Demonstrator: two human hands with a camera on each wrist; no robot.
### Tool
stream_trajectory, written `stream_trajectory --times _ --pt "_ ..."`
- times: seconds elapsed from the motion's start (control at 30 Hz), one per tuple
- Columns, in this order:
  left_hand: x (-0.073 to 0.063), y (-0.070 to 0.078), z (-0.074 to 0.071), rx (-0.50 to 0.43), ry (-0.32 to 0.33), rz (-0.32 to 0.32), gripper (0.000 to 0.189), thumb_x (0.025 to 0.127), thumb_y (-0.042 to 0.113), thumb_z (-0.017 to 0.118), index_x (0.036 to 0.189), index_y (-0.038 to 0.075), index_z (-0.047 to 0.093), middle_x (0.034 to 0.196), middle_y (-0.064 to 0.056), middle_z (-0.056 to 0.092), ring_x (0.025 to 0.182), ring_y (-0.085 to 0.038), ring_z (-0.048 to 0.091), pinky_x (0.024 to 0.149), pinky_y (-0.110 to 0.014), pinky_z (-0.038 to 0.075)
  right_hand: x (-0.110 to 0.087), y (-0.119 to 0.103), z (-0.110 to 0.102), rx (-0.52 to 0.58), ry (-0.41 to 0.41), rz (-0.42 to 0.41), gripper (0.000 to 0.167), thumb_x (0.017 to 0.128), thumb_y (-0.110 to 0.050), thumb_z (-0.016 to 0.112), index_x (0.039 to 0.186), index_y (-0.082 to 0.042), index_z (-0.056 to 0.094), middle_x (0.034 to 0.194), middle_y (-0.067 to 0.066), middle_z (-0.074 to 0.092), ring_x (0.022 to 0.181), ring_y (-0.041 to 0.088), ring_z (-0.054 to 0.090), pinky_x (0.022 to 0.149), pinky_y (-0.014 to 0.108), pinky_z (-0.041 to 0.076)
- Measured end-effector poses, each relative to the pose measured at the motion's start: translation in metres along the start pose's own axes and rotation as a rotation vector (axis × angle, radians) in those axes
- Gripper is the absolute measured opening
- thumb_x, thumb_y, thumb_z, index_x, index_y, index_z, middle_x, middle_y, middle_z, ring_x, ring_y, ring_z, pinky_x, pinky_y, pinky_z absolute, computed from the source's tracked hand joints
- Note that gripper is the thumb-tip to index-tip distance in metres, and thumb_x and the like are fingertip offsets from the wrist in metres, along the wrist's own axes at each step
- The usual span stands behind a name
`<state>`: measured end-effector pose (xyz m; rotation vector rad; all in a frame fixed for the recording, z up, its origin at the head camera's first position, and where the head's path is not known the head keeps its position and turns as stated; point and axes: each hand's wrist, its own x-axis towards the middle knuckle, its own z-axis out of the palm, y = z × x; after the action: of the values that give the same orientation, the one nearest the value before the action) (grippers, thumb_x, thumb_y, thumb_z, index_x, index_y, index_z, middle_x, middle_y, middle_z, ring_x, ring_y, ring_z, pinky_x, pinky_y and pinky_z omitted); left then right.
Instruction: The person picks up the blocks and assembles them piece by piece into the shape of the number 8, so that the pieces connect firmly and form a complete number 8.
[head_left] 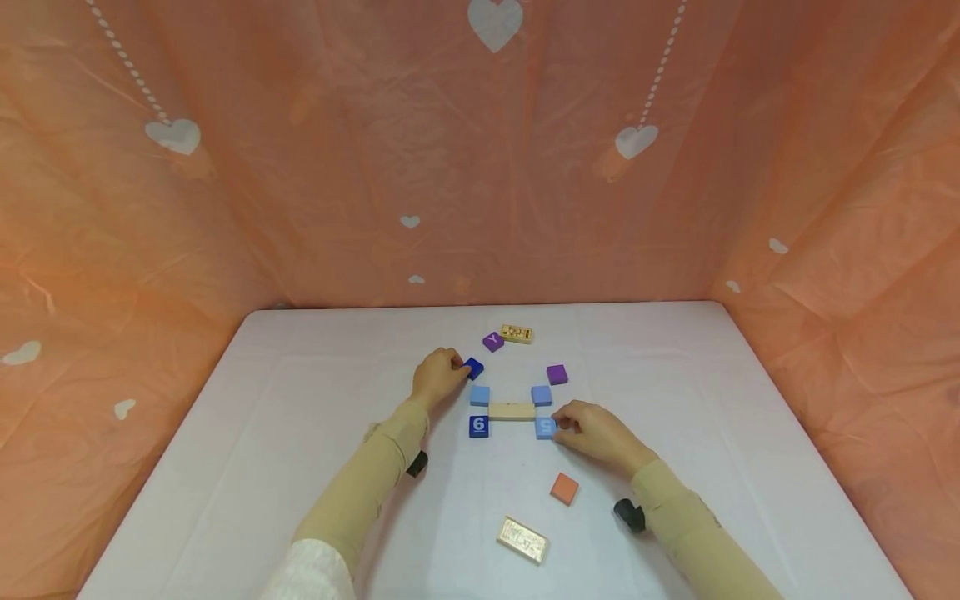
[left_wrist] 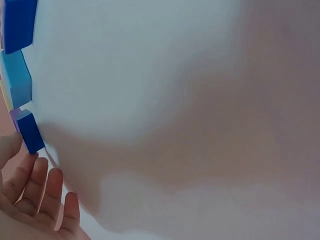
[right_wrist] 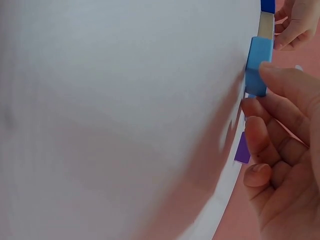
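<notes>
Left hand pinches a dark-blue square block, right hand a light-blue numbered block — positioning looks the step underway, now calling for gentle release.

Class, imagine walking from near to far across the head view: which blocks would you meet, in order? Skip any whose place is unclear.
Gold bar → orange block → light-blue block with a white mark → periwinkle block → plain purple block → purple block marked Y.

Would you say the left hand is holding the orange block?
No, the left hand pinches a dark blue block, apart from the orange block.
</notes>
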<state>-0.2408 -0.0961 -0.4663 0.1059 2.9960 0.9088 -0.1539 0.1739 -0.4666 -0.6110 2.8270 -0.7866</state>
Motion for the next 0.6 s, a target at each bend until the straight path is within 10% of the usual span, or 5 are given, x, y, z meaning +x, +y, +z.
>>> stream_trajectory --times 0.6 --pt "0.0005 0.0033 0.0016 -0.124 -0.101 -0.046 0.019 0.082 0.026 0.069 0.085 0.007 0.067 0.08 -0.005 0.065 0.075 -0.016 0.055 0.066 -0.025 0.041 0.0022 0.0023 0.0024 0.013 0.009 0.002 0.025 0.083 -0.021 0.068 0.104 -0.008 0.067 0.088 -0.004 0.063 0.075 0.007 0.05 0.07 0.023 0.047"
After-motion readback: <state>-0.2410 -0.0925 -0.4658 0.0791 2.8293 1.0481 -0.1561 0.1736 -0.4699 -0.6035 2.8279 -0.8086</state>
